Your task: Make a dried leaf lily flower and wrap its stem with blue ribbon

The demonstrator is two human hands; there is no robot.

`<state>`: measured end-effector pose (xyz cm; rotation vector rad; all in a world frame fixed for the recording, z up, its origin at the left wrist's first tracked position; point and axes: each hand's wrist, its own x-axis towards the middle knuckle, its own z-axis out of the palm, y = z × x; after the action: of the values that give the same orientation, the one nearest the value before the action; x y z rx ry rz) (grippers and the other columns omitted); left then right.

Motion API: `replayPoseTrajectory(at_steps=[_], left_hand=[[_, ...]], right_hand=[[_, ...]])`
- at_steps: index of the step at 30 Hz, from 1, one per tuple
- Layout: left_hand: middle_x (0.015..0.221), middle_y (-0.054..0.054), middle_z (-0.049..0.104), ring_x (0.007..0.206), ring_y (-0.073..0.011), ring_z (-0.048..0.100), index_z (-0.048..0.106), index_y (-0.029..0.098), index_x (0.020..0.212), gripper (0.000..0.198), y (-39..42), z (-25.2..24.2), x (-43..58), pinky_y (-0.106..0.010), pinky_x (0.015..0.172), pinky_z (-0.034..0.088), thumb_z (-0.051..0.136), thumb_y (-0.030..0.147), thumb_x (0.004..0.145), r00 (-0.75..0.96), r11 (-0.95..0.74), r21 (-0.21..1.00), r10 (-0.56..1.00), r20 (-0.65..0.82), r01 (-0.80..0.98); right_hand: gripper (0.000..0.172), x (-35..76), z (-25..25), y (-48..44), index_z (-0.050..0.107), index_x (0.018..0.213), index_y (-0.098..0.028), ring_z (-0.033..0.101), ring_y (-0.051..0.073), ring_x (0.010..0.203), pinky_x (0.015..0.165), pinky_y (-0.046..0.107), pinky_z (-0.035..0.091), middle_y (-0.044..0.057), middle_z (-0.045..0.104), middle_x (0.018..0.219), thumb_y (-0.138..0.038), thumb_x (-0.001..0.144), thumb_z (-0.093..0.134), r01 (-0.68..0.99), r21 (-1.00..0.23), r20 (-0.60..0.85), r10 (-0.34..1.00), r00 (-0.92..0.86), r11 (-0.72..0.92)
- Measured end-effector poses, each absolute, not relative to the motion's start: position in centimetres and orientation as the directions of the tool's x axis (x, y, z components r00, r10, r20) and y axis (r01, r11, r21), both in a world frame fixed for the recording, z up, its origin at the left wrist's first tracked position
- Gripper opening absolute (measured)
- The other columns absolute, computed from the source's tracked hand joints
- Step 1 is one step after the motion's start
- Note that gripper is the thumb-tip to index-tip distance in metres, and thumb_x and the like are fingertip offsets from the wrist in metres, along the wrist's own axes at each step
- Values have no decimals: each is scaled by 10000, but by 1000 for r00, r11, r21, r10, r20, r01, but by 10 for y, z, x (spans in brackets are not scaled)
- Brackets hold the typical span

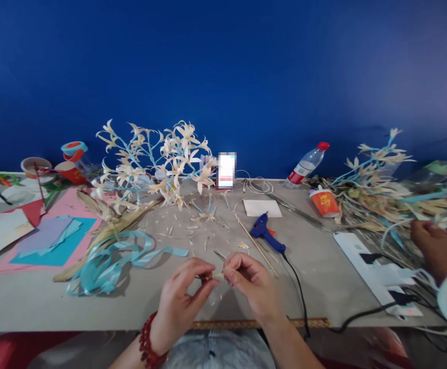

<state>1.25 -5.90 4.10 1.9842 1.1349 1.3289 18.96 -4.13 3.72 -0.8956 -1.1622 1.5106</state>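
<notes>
At the table's near edge, my left hand point(185, 289), with a dark red bead bracelet on the wrist, is closed in a pinch. Facing it, my right hand point(253, 286) pinches too, thumb against fingers. A small pale strip point(218, 275), like dried husk, spans the fingertips of both; most of it is hidden. Just beyond the fingers lies a thin dark rod point(219, 254). A blue glue gun point(265, 233) rests on its side to the right, beside a pale stick point(255, 243). Scattered husk scraps point(171, 231) lie farther in.
Pale husk flowers point(177, 164) on blue stems stand at the back. Light-blue ribbon point(112, 261) and coloured paper point(69, 246) lie left. At right are a bottle point(307, 165), a red paper cup point(324, 203), a power strip point(375, 274) with cords, and another person's hand point(434, 245).
</notes>
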Motion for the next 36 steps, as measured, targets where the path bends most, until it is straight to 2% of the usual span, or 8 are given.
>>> replayPoseTrajectory(at_steps=[5, 13, 21, 26, 28, 32, 36], left_hand=[[854, -29, 682, 813, -147, 647, 642, 214, 1007, 195, -59, 40, 13, -245, 756, 506, 625, 73, 872, 195, -567, 755, 823, 533, 331], [795, -13, 654, 746, -142, 623, 616, 211, 949, 145, -61, 41, 15, -242, 699, 496, 621, 91, 869, 194, -540, 782, 842, 503, 312], [745, -11, 630, 686, -140, 603, 591, 207, 904, 142, -62, 42, 10, -246, 647, 487, 567, 70, 874, 161, -522, 754, 849, 503, 399], [734, -14, 627, 668, -141, 597, 581, 213, 895, 133, -62, 38, 7, -247, 631, 504, 584, 82, 877, 193, -579, 710, 811, 552, 401], [762, -20, 646, 688, -141, 616, 590, 217, 946, 150, -61, 36, 6, -246, 649, 518, 595, 83, 879, 212, -593, 707, 803, 557, 386], [862, -41, 701, 749, -140, 657, 597, 227, 1155, 309, -61, 35, 4, -236, 693, 536, 596, 73, 887, 278, -625, 686, 780, 560, 372], [725, 6, 688, 670, -120, 660, 640, 222, 1087, 257, -61, 35, 4, -210, 673, 531, 608, 70, 883, 272, -618, 704, 786, 555, 349]], right_hand=[[299, 191, 37, -41, 563, 666, -191, 424, 127, 626, 585, 246, 316, -26, 506, 664, -392, 813, 727, -258, -965, 19, 976, -219, -39], [289, 189, 30, -40, 553, 672, -192, 430, 127, 627, 587, 247, 324, -26, 509, 673, -373, 813, 728, -253, -967, 26, 975, -219, -31], [314, 187, 35, -42, 545, 640, -193, 439, 133, 631, 579, 252, 331, -21, 502, 661, -384, 821, 715, -216, -976, 63, 983, -172, 25], [325, 186, 37, -42, 547, 638, -193, 433, 134, 622, 578, 257, 330, -20, 498, 652, -407, 819, 712, -222, -975, 51, 986, -161, 14], [331, 187, 39, -42, 545, 637, -195, 428, 135, 620, 578, 257, 327, -21, 493, 649, -417, 812, 717, -226, -974, 35, 985, -168, -4], [332, 190, 40, -41, 548, 652, -197, 422, 134, 614, 581, 256, 328, -23, 495, 646, -436, 800, 725, -208, -977, -11, 979, -203, -54], [334, 191, 37, -41, 542, 657, -196, 415, 126, 606, 578, 250, 321, -28, 495, 645, -434, 800, 728, -204, -976, -33, 978, -206, -76]])
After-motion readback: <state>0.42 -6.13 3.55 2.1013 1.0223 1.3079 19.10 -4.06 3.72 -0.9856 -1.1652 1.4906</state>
